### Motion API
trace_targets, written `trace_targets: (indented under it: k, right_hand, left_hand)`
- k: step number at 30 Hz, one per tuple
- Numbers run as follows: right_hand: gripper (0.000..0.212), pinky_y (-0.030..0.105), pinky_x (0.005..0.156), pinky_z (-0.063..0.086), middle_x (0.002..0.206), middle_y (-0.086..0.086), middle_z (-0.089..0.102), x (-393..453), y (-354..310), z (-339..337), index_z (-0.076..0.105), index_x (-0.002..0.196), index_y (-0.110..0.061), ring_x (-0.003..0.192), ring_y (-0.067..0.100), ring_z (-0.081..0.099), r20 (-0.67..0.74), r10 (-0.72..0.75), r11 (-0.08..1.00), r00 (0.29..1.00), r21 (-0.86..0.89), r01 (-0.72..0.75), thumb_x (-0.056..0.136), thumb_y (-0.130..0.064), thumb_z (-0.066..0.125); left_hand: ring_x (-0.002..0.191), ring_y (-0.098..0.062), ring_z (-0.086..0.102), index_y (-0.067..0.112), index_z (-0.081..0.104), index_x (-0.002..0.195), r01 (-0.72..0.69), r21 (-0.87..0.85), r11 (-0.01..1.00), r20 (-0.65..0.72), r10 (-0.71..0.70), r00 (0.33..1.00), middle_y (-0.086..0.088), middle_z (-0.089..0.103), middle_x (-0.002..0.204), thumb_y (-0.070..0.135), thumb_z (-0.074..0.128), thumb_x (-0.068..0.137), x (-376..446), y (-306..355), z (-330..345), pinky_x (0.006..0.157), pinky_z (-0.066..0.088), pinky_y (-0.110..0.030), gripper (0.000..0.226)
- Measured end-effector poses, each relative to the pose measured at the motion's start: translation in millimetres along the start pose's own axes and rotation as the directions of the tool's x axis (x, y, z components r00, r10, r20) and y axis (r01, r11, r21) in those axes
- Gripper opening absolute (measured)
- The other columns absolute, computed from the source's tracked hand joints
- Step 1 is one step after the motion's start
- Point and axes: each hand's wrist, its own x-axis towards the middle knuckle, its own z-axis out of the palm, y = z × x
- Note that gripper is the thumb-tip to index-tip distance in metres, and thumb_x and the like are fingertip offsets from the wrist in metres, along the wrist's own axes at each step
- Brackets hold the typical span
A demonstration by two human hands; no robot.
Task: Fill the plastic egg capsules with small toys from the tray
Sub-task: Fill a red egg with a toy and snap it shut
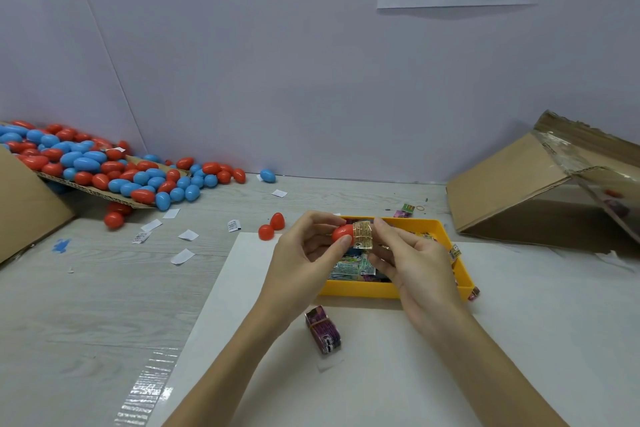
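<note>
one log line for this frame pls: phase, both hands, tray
phase: inserting toy | left hand: holds red capsule half | right hand: pushes gold toy packet in | yellow tray: packets remain

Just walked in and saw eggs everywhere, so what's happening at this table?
A person is filling plastic eggs with small wrapped toys. Their left hand holds a red egg half while the right hand pushes a gold-wrapped toy into it, above the yellow tray of packets. Two more red halves lie beside the tray, and a pile of red and blue eggs sits at the far left.
</note>
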Motion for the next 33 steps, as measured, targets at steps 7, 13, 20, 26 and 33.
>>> trace_targets:
  k: [7,13,20,26,33]
  right_hand:
    - [0.027,0.023,0.074,0.059,0.095,0.002,0.08,-6.7,-1.3,5.0,0.081,0.1,-0.014,0.094,0.015,0.076,0.117,-0.124,0.981,0.985,-0.133,0.139,0.094,-0.038,0.069]
    - [0.016,0.02,0.079,0.059,0.101,-0.005,0.08,-4.0,0.2,0.6,0.079,0.104,-0.026,0.101,0.009,0.074,0.171,-0.171,0.966,0.97,-0.163,0.199,0.088,-0.022,0.079]
    - [0.021,0.02,0.084,0.058,0.105,-0.003,0.079,-2.0,1.2,1.2,0.079,0.109,-0.022,0.104,0.009,0.073,0.191,-0.241,0.956,0.952,-0.125,0.267,0.09,-0.015,0.077]
    - [0.021,0.02,0.085,0.057,0.104,-0.001,0.079,-2.9,-0.3,1.6,0.078,0.109,-0.02,0.103,0.011,0.074,0.179,-0.274,0.952,0.945,-0.091,0.293,0.091,-0.011,0.076]
    - [0.021,0.022,0.085,0.059,0.103,-0.002,0.08,-3.0,1.3,1.5,0.078,0.109,-0.022,0.103,0.011,0.074,0.193,-0.241,0.955,0.951,-0.126,0.268,0.089,-0.015,0.078]
  left_hand:
    - [0.098,-0.011,0.075,0.012,0.068,0.113,-0.005,-0.029,1.0,0.015,0.005,1.0,0.004,0.078,0.102,0.005,0.076,0.091,-0.2,2.5,-0.6,0.081,0.056,-0.015,0.024]
    - [0.097,-0.012,0.076,0.012,0.072,0.11,0.061,-0.104,0.993,-0.003,-0.061,0.998,0.007,0.078,0.101,0.009,0.077,0.091,0.8,3.9,-2.5,0.08,0.056,-0.015,0.02]
    - [0.1,-0.008,0.075,0.018,0.076,0.114,0.076,-0.098,0.992,0.0,-0.076,0.997,0.008,0.079,0.102,0.015,0.073,0.094,0.6,6.0,-4.7,0.081,0.055,-0.014,0.02]
    - [0.101,-0.009,0.075,0.018,0.076,0.114,0.088,-0.121,0.989,0.009,-0.087,0.996,0.005,0.079,0.104,0.019,0.073,0.094,1.1,6.8,-4.8,0.083,0.056,-0.016,0.02]
    - [0.101,-0.007,0.074,0.02,0.075,0.115,0.068,-0.111,0.991,0.009,-0.068,0.998,0.009,0.079,0.104,0.016,0.073,0.094,-0.3,6.8,-5.4,0.082,0.056,-0.014,0.021]
